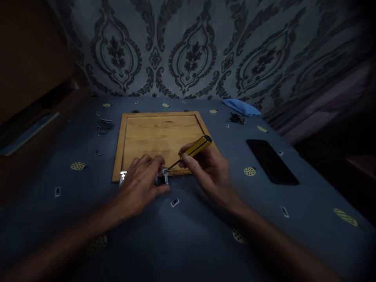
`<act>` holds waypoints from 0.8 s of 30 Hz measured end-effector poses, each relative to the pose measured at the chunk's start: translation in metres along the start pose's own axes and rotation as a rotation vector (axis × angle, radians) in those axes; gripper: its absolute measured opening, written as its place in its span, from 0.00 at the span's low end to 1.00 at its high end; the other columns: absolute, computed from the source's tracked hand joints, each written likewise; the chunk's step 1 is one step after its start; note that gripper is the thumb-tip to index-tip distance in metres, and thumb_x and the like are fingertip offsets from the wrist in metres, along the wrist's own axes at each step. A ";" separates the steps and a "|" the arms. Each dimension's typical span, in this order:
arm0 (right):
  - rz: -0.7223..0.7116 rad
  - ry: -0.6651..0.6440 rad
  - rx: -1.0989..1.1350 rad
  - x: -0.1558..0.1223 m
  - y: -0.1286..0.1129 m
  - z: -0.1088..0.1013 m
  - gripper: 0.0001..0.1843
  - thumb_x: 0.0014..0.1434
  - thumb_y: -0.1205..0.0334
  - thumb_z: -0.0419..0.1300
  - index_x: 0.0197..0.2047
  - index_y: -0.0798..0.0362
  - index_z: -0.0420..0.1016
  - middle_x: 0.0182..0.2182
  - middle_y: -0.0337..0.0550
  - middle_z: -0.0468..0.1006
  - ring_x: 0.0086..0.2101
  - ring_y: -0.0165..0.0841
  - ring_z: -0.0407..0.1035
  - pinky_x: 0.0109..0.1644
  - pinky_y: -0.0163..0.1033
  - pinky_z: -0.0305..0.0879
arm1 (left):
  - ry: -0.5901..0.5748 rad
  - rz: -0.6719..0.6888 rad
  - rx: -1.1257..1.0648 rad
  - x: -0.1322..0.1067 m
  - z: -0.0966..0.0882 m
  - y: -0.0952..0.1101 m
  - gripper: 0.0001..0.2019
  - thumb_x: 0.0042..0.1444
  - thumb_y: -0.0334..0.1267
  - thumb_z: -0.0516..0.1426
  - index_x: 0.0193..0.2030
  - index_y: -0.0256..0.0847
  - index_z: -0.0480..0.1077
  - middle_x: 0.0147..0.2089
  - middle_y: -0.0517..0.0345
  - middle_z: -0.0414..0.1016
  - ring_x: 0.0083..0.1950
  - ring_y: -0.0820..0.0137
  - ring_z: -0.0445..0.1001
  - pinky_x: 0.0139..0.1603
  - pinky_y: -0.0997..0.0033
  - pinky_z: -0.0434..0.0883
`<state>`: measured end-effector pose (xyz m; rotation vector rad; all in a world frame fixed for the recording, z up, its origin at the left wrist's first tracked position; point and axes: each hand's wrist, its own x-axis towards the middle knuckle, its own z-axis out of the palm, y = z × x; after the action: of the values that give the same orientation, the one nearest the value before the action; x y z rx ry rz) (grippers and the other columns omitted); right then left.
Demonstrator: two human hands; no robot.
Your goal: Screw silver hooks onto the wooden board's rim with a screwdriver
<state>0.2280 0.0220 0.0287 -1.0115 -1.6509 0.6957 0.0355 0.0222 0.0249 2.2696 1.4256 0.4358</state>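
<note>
A framed wooden panel (pixel 147 133) lies flat on the blue patterned cloth. My right hand (pixel 211 168) is closed round a screwdriver (pixel 197 148) with a yellow and black handle. Its shaft slants down to the left, the tip at a small silver metal fitting (pixel 166 176) on the panel's near edge. My left hand (pixel 141 182) curls over that edge, with thumb and fingers about the fitting, and covers part of it. Left of this hand, a shiny metal plate with holes (pixel 122 176) sits at the panel's near left corner.
Small loose screws (pixel 99 153) and a dark tangled cord or chain (pixel 105 125) lie left of the panel. To the right are a black phone (pixel 272 161), a dark small bundle (pixel 237 119) and a blue cloth (pixel 242 107). A patterned wall stands behind.
</note>
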 end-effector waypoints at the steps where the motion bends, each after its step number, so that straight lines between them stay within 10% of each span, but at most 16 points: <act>1: 0.003 -0.006 -0.003 -0.001 0.001 0.001 0.06 0.68 0.58 0.60 0.42 0.51 0.73 0.34 0.39 0.75 0.33 0.31 0.72 0.37 0.38 0.72 | -0.004 0.000 -0.002 0.000 -0.001 0.000 0.20 0.52 0.37 0.70 0.47 0.44 0.67 0.46 0.57 0.76 0.49 0.57 0.72 0.50 0.57 0.67; 24: -0.044 0.008 -0.062 -0.001 0.007 0.004 0.06 0.68 0.58 0.60 0.43 0.51 0.73 0.35 0.41 0.77 0.34 0.32 0.73 0.36 0.39 0.71 | -0.022 -0.021 -0.020 0.000 -0.001 0.000 0.21 0.52 0.37 0.71 0.48 0.43 0.67 0.47 0.56 0.75 0.50 0.58 0.72 0.51 0.57 0.66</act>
<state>0.2266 0.0242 0.0215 -1.0177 -1.6912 0.6142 0.0347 0.0224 0.0253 2.2351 1.4263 0.4163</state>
